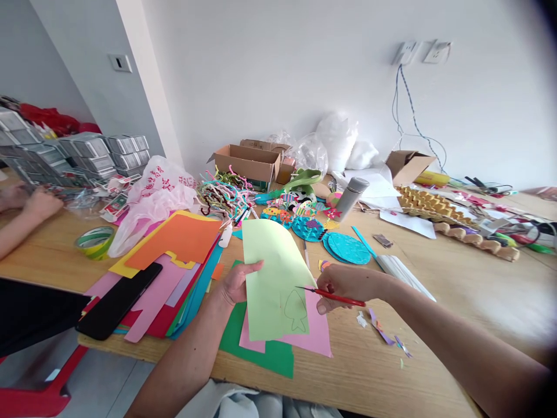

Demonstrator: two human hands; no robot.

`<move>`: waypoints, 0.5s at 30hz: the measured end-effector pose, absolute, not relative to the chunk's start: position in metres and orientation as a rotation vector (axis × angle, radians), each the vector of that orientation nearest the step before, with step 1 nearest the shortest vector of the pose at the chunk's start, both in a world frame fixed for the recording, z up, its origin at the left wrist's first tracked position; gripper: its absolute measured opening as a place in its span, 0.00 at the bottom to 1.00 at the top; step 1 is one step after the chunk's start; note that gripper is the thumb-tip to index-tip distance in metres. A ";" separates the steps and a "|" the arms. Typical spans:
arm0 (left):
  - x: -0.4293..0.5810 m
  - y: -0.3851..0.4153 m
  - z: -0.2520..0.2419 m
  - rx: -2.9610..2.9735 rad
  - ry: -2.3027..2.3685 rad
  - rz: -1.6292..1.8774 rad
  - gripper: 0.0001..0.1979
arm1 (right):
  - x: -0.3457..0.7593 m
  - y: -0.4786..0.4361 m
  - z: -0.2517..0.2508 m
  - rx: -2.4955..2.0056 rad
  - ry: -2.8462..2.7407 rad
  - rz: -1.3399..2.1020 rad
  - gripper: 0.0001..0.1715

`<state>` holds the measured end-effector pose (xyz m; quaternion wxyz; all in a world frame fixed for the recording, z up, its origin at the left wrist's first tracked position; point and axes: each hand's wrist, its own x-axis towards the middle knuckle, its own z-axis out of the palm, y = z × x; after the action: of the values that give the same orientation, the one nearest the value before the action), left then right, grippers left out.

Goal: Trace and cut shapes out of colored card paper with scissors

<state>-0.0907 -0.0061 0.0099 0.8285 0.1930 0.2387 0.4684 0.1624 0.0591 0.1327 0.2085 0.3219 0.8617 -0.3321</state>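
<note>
**My right grip is holding the red scissors across the head of the drawn outline**

In the head view, my left grip is pinching the pale-green sheet by its left edge, thumb on top. The sheet's long axis is running away from me, its far end curling. The fish-like outline is lying in the near right corner, so my right grip is standing nearer, just to its right. The outline's long axis is running toward me, tail nearest, while the scissors are pointing left, roughly square to it. Their blades are looking narrow, nearly together; whether they are touching the sheet, I cannot tell. Beneath, pink paper and dark-green paper are lying on the surface.
</note>
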 end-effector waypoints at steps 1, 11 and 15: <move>-0.091 -0.006 0.009 0.408 0.506 0.991 0.21 | 0.162 0.059 0.133 0.887 2.396 -0.922 0.35; -0.090 -0.005 0.007 0.356 0.546 0.971 0.18 | 0.161 0.056 0.136 0.875 2.414 -0.862 0.35; -0.090 -0.005 0.007 0.348 0.550 0.959 0.19 | 0.161 0.055 0.136 0.874 2.415 -0.843 0.36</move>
<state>-0.0903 -0.0048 0.0066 0.8369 0.1644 0.2597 0.4529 0.1612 0.0551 0.1361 0.2173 0.3156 0.8721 -0.3043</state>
